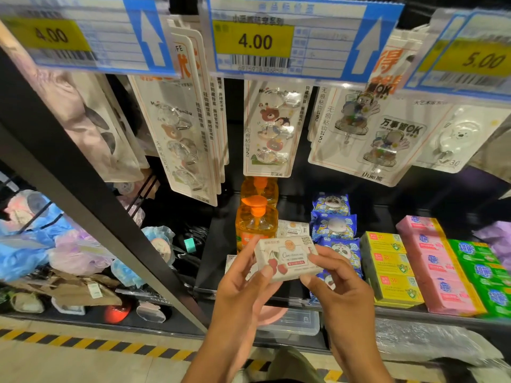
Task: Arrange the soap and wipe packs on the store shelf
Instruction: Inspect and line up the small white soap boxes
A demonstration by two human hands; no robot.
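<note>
You've got the white cherry-print soap box [284, 258] up between both hands, lifted clear of the dark shelf [215, 258] and tilted, its printed face turned to you. Your left hand [243, 275] grips the box's left end, thumb pressed on the front near the cherries, fingers curled round behind. Your right hand [337, 280] pinches the right end, thumb under the lower corner, fingertips on the top edge. Just beyond your left fingers stands an orange pump bottle [255, 225], with a second orange bottle [258, 189] lined up behind it. Peeking out under your left hand is another white box [231, 262] lying on the shelf, and one more white soap box [293, 229] sits just past the one you hold, beside the front bottle. Straight beyond your right hand runs a row of blue panda wipe packs [334, 225], front to back. Out past your right wrist come the yellow soap boxes [387, 266], then the pink soap boxes [437, 266], then the green soap boxes [484, 269], each in its own row. Above your hands hang carded hook packs [272, 128] under a yellow 4.00 price tag [254, 41]. Far off your left arm, bath poufs [33, 244] are piled in the next bay.
</note>
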